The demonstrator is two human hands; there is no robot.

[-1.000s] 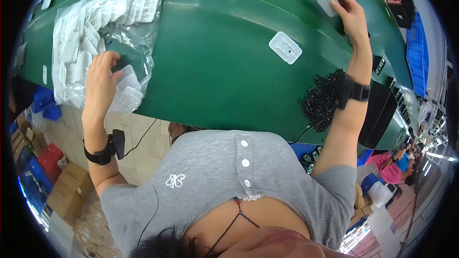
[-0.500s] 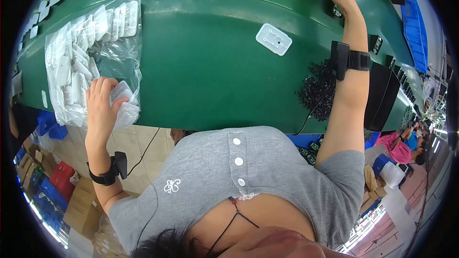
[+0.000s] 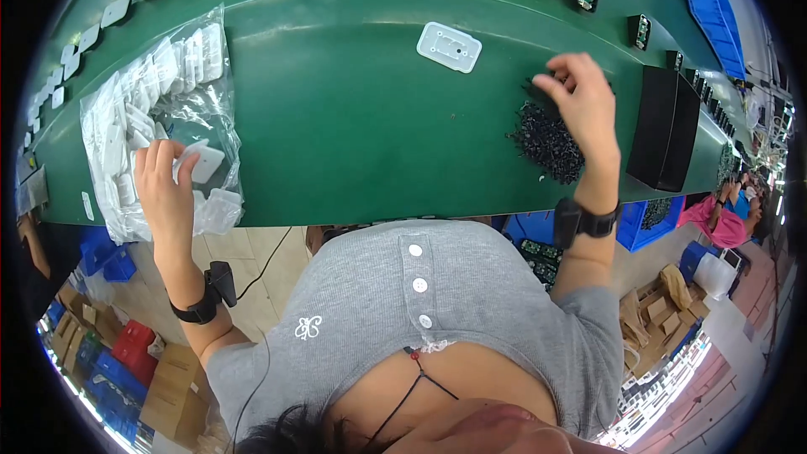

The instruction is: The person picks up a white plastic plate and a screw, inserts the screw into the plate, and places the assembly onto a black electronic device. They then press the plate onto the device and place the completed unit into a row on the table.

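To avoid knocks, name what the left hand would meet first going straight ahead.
The left hand would likely meet white covers in the clear bag, just beyond its fingertips; depth is unclear, and they may already touch.

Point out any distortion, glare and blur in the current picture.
In the head view, fisheye distortion bows the table and the corners go black; in the head view, glare glints on the bag and pale sheen streaks the table; in the head view, the right hand looks blurred, the white cover crisper.
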